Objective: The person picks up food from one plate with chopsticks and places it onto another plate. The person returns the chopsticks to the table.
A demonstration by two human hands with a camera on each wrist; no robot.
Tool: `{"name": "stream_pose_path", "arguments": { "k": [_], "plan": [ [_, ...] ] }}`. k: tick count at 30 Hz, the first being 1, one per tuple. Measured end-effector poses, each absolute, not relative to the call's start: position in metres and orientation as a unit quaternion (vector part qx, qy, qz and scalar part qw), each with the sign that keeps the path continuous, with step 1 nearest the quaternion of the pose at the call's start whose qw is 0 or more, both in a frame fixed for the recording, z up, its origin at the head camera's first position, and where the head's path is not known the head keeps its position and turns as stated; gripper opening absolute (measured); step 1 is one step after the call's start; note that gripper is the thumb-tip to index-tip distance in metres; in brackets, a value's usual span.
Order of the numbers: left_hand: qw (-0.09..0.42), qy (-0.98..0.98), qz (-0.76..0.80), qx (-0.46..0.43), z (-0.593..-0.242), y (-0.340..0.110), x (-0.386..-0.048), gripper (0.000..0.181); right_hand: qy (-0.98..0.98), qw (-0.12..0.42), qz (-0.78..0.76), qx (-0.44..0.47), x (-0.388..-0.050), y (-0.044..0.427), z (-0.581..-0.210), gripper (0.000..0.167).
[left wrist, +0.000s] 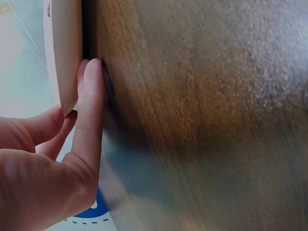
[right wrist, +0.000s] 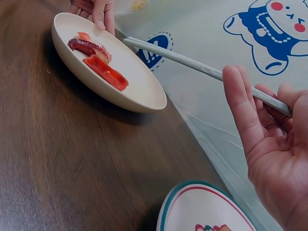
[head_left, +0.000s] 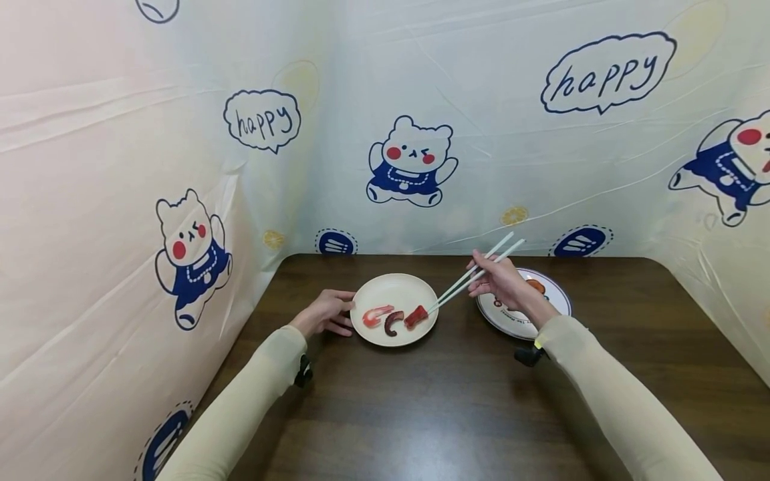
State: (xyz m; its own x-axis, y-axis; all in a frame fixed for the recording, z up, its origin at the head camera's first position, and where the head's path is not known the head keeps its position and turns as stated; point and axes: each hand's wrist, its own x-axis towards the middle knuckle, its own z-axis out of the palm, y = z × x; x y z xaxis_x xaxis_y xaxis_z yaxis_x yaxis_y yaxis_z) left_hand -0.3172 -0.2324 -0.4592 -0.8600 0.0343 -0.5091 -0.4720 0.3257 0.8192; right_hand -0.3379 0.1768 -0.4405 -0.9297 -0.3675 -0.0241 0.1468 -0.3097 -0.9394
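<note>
A cream plate [head_left: 394, 287] carries a pink shrimp [head_left: 375, 316], a dark curled tentacle piece [head_left: 394, 323] and a red oblong food piece [head_left: 416, 317]. My left hand [head_left: 327, 312] grips the plate's left edge; in the left wrist view the thumb [left wrist: 45, 126] lies at the rim and the fingers against the side and underside. With my right hand [head_left: 500, 279] I hold a pair of pale chopsticks [head_left: 466, 280]. In the right wrist view, the chopstick tips hover over the plate, apart from the red piece [right wrist: 107, 73].
A white plate with a dark rim [head_left: 565, 297] stands under my right forearm, with an orange-brown item [head_left: 536, 286] on it, partly hidden. Both plates are on a dark wooden table [head_left: 421, 407]. Patterned cloth [head_left: 481, 187] hangs behind and at the sides.
</note>
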Motion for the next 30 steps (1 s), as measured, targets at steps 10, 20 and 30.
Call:
{"name": "stream_pose_path", "arguments": {
  "k": [10, 20, 30],
  "plan": [
    [0.218, 0.789, 0.56, -0.131, -0.446, -0.229, -0.325, 0.046, 0.533, 0.145, -0.826, -0.112, -0.338, 0.191, -0.429, 0.037],
    [0.223, 0.786, 0.56, -0.135, -0.454, -0.23, -0.319, 0.047, 0.545, 0.146, -0.82, -0.097, -0.333, 0.195, -0.433, 0.036],
    [0.225, 0.785, 0.561, -0.138, -0.459, -0.232, -0.317, 0.048, 0.554, 0.134, -0.817, -0.084, -0.328, 0.204, -0.436, 0.036]
  ]
}}
